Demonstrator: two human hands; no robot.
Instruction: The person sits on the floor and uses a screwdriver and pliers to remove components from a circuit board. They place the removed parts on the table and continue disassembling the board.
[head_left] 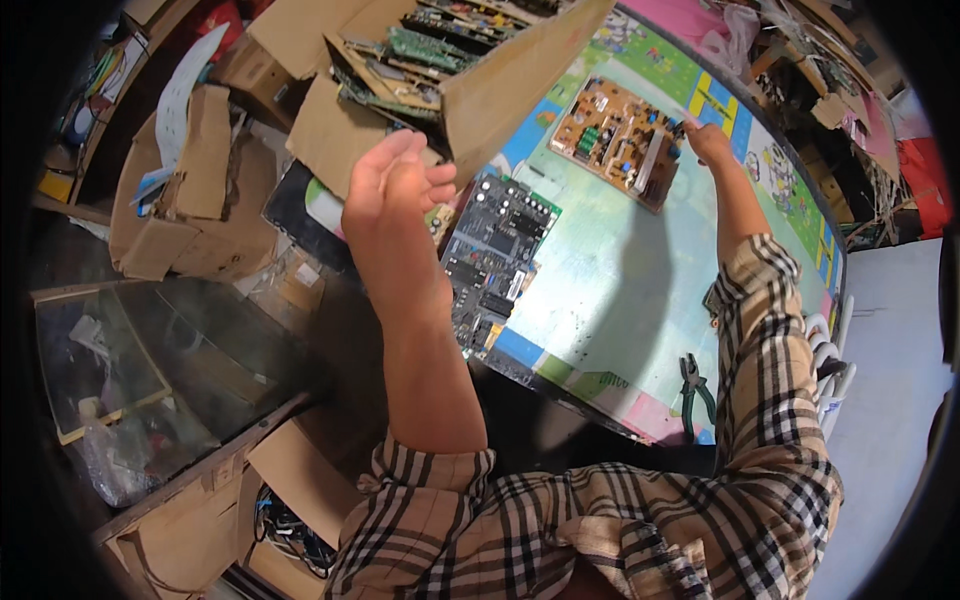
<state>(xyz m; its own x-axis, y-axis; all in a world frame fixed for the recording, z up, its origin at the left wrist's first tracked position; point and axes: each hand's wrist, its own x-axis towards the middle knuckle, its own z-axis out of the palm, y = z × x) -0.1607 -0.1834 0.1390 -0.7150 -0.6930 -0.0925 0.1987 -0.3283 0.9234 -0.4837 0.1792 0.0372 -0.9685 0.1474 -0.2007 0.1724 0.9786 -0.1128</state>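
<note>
My right hand (710, 146) is at the far right corner of a brown circuit board (606, 125), its fingers closed on the edge there. That board carries green, blue and white parts and lies on the table. My left hand (393, 180) is raised palm up beside an open cardboard box (520, 85), its fingers loosely bent and apart, with nothing seen in them. Below and right of that hand, a dark circuit board (500, 235) lies along the table's left edge. Several more circuit boards (430, 48) stand packed inside the box.
Green-handled pliers (692, 392) lie near the front edge of the table (590, 290), which has a colourful printed cover. To the left are another cardboard box (190, 240) and a glass-topped surface (200, 350). A box with black cables (285, 525) sits at lower left.
</note>
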